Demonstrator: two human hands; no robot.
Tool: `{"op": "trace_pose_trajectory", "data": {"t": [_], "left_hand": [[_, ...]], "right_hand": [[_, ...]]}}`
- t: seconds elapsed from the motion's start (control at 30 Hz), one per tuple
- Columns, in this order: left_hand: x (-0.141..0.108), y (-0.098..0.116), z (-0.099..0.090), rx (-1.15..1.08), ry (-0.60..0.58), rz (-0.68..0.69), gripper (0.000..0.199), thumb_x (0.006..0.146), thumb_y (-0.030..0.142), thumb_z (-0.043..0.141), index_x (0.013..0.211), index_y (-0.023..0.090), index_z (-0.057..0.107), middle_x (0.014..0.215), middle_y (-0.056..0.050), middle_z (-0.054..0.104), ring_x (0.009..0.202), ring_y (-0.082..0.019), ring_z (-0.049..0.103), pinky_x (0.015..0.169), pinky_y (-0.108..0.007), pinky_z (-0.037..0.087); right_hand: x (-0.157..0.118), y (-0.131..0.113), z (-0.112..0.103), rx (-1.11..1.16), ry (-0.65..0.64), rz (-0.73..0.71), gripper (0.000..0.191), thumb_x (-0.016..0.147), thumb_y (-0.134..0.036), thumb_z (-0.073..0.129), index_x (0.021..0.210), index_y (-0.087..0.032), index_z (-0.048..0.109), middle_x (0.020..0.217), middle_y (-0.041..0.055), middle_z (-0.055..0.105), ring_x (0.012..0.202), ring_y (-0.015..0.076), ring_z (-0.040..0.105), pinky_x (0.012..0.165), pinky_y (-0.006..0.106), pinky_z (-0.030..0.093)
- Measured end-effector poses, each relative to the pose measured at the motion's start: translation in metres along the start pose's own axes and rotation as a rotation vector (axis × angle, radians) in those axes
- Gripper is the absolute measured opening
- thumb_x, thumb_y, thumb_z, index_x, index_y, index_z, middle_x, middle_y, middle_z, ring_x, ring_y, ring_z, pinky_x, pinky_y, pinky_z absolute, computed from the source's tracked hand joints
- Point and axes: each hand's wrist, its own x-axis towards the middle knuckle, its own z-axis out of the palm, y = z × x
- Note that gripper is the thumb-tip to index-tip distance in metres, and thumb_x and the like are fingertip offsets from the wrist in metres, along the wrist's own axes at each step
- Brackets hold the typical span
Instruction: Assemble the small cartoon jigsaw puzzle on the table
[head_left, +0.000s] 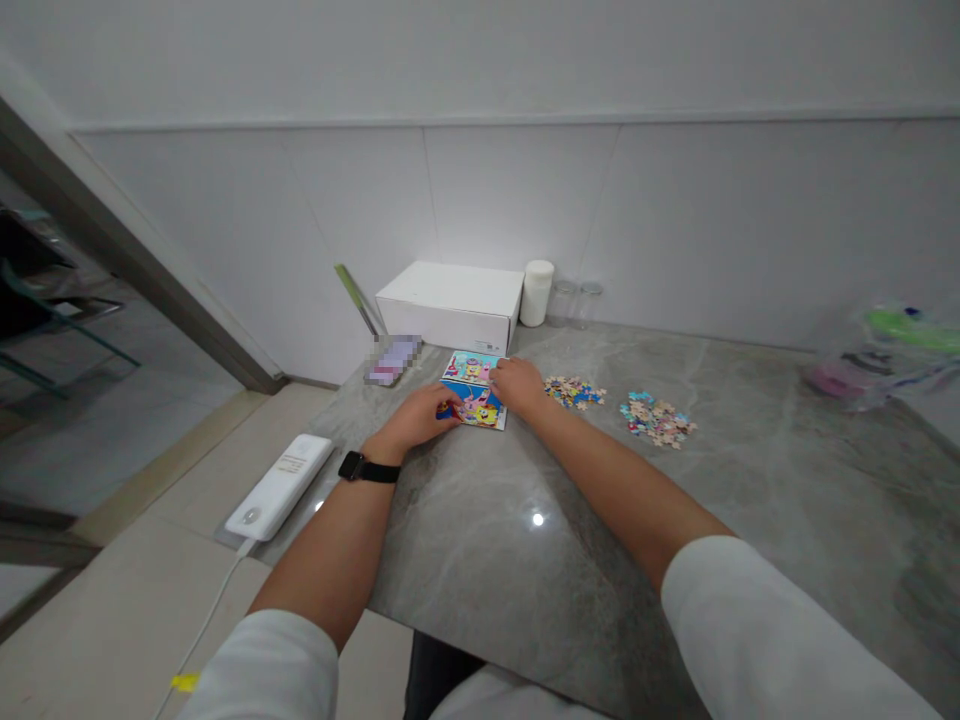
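Two colourful cartoon pictures lie one above the other on the grey marbled table. The lower blue picture [480, 408] looks like a flat card or puzzle sheet; the upper light-blue picture [466, 366] lies just beyond it. My left hand [429, 415] is closed at the left edge of the lower picture, thumb and fingers gripping there. Curled fingers of my right hand [519, 384] press on the right edge where the two pictures meet; what lies under the fingertips is hidden. To the right are two heaps of jigsaw pieces, a nearer heap [574, 392] and a farther heap [657, 420].
Behind the pictures stand a white box [450, 300], a white bottle [536, 294] and two clear glasses [576, 304]. A blurred-out phone-like item [394, 360] lies left. A white corded device [281, 487] sits at the left table edge. Plastic-wrapped items [885, 355] lie far right.
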Motion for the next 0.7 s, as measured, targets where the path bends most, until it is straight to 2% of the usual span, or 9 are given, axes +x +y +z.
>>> {"op": "trace_pose_trajectory", "data": {"t": [0.17,0.33,0.5,0.6,0.7], "left_hand": [[0.0,-0.003,0.003,0.008,-0.003,-0.023,0.022,0.088,0.029,0.075,0.109,0.025,0.077,0.108,-0.006,0.076,0.096,-0.023,0.069,0.086,-0.037,0.055],[0.004,-0.007,0.009,0.048,0.007,-0.035,0.018,0.093,0.035,0.07,0.106,0.026,0.079,0.11,-0.006,0.077,0.101,-0.024,0.07,0.094,-0.04,0.054],[0.02,-0.009,0.018,0.177,0.072,-0.131,0.024,0.096,0.036,0.065,0.11,0.023,0.08,0.113,-0.01,0.076,0.104,-0.026,0.069,0.098,-0.042,0.054],[0.038,-0.015,0.022,0.212,0.055,-0.146,0.029,0.096,0.036,0.063,0.115,0.021,0.078,0.119,-0.013,0.076,0.109,-0.029,0.068,0.102,-0.045,0.053],[0.053,-0.027,0.022,0.123,0.051,-0.176,0.037,0.1,0.032,0.051,0.124,0.018,0.074,0.122,-0.015,0.076,0.113,-0.03,0.068,0.106,-0.047,0.052]], "right_hand": [[0.001,0.007,-0.014,0.008,0.096,0.034,0.034,0.106,-0.028,0.05,0.107,-0.013,0.08,0.108,0.0176,0.075,0.102,0.0269,0.066,0.087,0.037,0.044],[-0.004,0.029,-0.047,0.072,0.369,0.179,0.029,0.103,-0.026,0.052,0.102,-0.015,0.079,0.104,0.0151,0.073,0.097,0.0255,0.063,0.084,0.036,0.042],[-0.03,0.039,-0.081,0.136,0.553,0.202,0.025,0.102,-0.024,0.053,0.096,-0.017,0.076,0.099,0.0126,0.07,0.095,0.0254,0.06,0.083,0.035,0.041],[-0.053,0.03,-0.087,0.158,0.588,0.148,0.025,0.103,-0.024,0.051,0.095,-0.018,0.074,0.097,0.0123,0.069,0.096,0.0256,0.059,0.085,0.035,0.041],[-0.079,0.012,-0.075,0.164,0.53,0.079,0.027,0.105,-0.026,0.05,0.094,-0.019,0.074,0.097,0.0118,0.069,0.096,0.0247,0.059,0.087,0.035,0.041]]}}
